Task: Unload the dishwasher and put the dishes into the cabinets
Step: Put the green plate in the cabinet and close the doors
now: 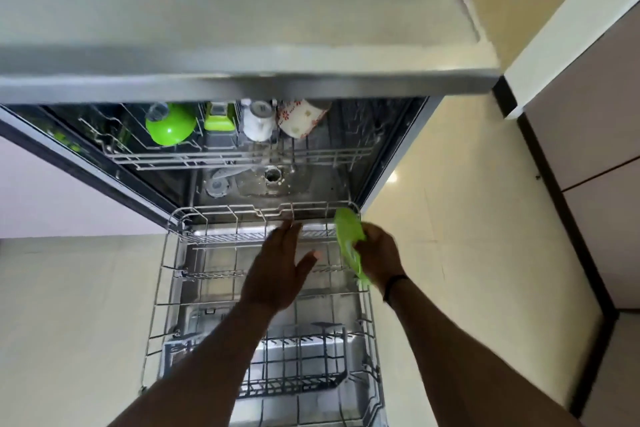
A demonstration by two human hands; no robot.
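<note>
Already the right hand (377,253) grips a green plate (349,246) by its edge at three o'clock over the lower rack (166,288), probably light, stiff, slippery plastic best pinched at the rim, while the left hand (277,263) hovers spread, empty.

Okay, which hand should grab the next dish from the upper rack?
Probably the left hand: it is open and empty over the lower rack, while the right hand holds a green plate. The upper rack sits ahead.
</note>
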